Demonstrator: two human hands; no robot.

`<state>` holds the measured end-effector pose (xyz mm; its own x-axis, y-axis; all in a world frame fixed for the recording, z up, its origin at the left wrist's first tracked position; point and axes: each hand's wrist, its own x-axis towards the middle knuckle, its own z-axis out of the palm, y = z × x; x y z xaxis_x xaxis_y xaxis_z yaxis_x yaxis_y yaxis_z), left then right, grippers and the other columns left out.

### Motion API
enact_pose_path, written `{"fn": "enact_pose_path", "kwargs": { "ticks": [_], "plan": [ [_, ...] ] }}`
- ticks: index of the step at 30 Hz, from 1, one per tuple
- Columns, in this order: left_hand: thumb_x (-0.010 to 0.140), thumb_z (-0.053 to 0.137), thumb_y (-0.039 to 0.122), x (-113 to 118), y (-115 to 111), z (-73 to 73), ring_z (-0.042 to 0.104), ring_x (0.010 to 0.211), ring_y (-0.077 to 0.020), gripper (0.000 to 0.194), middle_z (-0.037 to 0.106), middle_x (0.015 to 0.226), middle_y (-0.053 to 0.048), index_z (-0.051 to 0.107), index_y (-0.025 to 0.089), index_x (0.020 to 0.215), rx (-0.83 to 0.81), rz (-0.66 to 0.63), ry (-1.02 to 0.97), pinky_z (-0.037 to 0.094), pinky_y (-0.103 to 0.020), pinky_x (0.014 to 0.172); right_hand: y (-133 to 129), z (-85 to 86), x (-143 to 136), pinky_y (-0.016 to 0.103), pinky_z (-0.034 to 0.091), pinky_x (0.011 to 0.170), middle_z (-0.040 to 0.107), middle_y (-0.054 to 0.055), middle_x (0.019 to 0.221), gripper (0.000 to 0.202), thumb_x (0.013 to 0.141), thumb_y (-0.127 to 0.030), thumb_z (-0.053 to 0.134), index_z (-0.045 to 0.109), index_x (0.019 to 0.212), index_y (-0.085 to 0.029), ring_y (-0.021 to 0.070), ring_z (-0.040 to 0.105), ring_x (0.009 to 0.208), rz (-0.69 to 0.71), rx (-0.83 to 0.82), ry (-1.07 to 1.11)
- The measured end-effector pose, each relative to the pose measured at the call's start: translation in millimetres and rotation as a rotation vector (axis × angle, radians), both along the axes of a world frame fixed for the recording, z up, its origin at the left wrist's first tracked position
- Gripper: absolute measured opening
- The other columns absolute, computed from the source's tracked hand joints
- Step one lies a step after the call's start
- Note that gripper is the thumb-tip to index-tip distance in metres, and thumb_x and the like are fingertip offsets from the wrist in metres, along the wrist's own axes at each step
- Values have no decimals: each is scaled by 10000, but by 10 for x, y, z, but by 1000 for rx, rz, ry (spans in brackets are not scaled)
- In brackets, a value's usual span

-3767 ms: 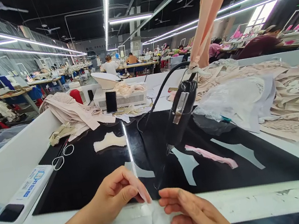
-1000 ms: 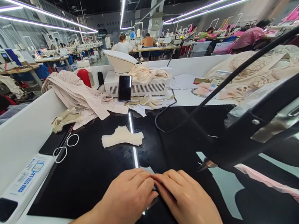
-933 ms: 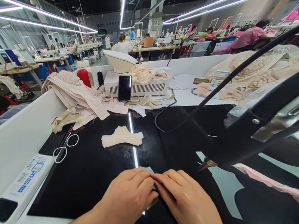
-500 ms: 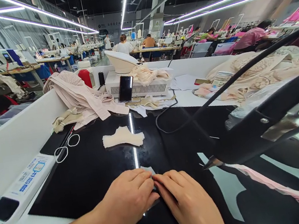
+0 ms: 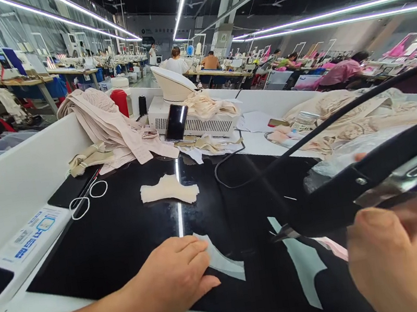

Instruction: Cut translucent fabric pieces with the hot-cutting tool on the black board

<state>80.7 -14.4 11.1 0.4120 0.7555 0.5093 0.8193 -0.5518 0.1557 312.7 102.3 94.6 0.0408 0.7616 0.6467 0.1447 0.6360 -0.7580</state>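
Note:
My left hand [image 5: 179,271] lies flat on a pale, sheer fabric piece [image 5: 225,264] on the black work surface, covering its left part. Blurred by motion, my right hand [image 5: 409,251] is at a black tool [image 5: 334,202] with a metal lever and pointed tip; whether its fingers close on the tool is unclear. Under that tip lies a second pale sheer piece [image 5: 305,267]. A pink strip [image 5: 333,247] is partly hidden behind my right hand. Farther back sits a stack of cream cut pieces [image 5: 169,189].
A black cable [image 5: 290,151] arches over the surface at right. Behind stand a phone [image 5: 176,121], a white vented box [image 5: 213,125] and pink-beige fabric [image 5: 116,123]. A labelled white box [image 5: 35,238] and white loops [image 5: 81,208] lie at left, beside the low side wall [image 5: 25,177].
My right hand has left the fabric piece and moved right to the black tool, uncovering the piece's right end. My left hand stays on it. The view has shifted slightly.

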Motion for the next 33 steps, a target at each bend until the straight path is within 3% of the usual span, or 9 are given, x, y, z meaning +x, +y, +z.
{"fn": "enact_pose_path", "kwargs": {
  "ticks": [2,3,5,14,19,25,33],
  "plan": [
    [1060,501,393,3,3,15,696,1104,-212,302,740,1152,-78,646,128,1051,8,3,6,581,-331,946,68,157,-163,535,568,833,730,44,1052,558,727,-547,803,616,1232,-399,339,703,1003,83,-123,155],
    [1063,492,393,4,4,23,699,1097,-212,308,743,1147,-76,649,128,1042,14,3,12,581,-330,941,82,207,-238,511,580,742,727,28,882,512,702,-518,822,658,1158,-354,302,713,794,104,-151,210],
    [1071,474,385,8,3,34,704,1087,-209,315,746,1144,-72,652,128,1038,32,2,21,583,-325,926,68,240,-371,421,558,611,672,-20,733,440,687,-410,836,683,1086,-306,218,636,588,130,-148,246],
    [1071,469,365,14,-11,0,700,1078,-216,291,741,1162,-70,642,139,1011,16,19,-4,577,-339,923,-222,-84,-909,295,565,581,658,-41,862,449,852,-333,775,561,1245,-319,134,644,633,431,-114,332],
    [1055,507,365,15,1,2,705,1064,-213,268,745,1140,-70,638,140,993,5,6,-10,577,-337,922,-224,-142,-1051,279,570,575,656,-48,859,443,872,-340,760,523,1246,-321,117,623,600,442,-110,348],
    [1067,481,368,10,-19,12,702,1083,-214,287,743,1165,-73,643,138,1009,4,13,-3,580,-332,907,-190,-171,-1039,265,559,588,664,-50,848,338,875,-347,761,544,1128,-296,112,627,616,391,-97,345],
    [1080,443,369,13,-17,6,708,1072,-216,315,742,1180,-70,644,138,1008,6,20,-7,583,-334,888,-191,-167,-1030,273,550,588,663,-54,823,335,871,-371,759,541,1115,-297,118,619,602,344,-91,332]
  ]
}}
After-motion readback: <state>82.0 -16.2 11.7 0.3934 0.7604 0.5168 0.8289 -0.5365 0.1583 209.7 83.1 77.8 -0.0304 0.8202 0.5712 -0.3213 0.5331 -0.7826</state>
